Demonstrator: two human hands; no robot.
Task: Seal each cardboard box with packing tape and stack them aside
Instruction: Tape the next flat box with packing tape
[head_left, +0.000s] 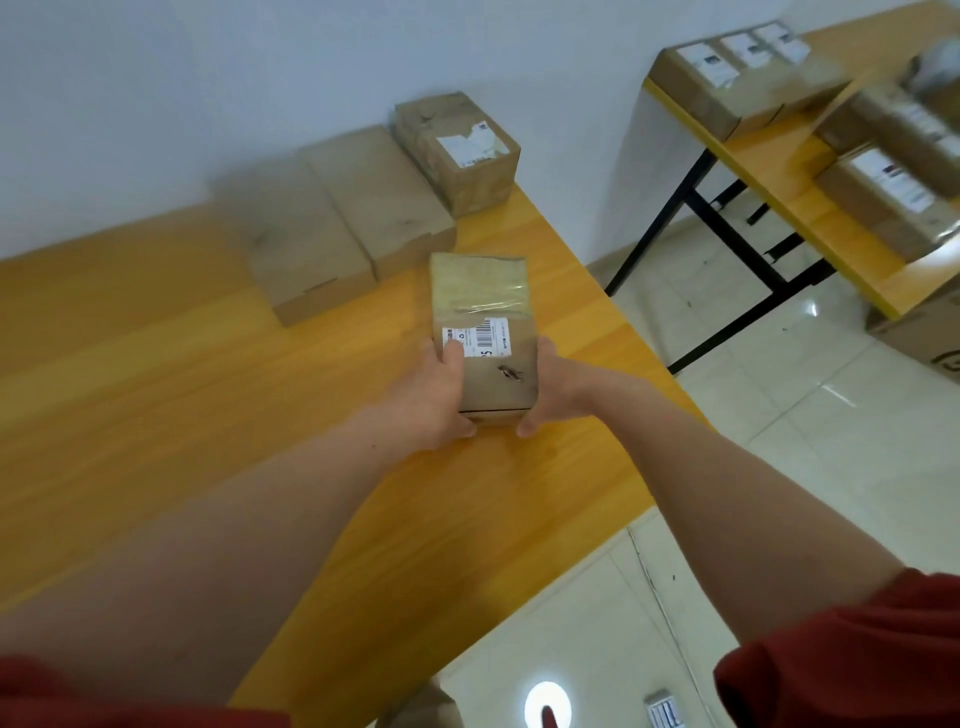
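A small brown box (485, 374) is held between both hands over the near right part of the yellow surface (208, 389). It cannot be told if the box is touching the surface or is lifted a little. The left side of the box is gripped by the left hand (441, 395), and the thumb (453, 356) is laid on top, at the edge of a white label (475, 338). The right side is gripped by the right hand (553, 384), whose fingers (525, 428) are curled round the near bottom corner. Shiny clear tape (478, 286) is stuck over the far half of the top.

Behind the box, a flat box (306, 249) and a second flat box (384, 197) are set side by side near the wall, touching. A taller box (460, 150) with a torn white label is placed just beside them at the far corner. Another yellow table (779, 171) is seen to the right, well apart, with more labelled boxes on it, all blurred. Pale floor tiles (779, 441) are seen between the two.
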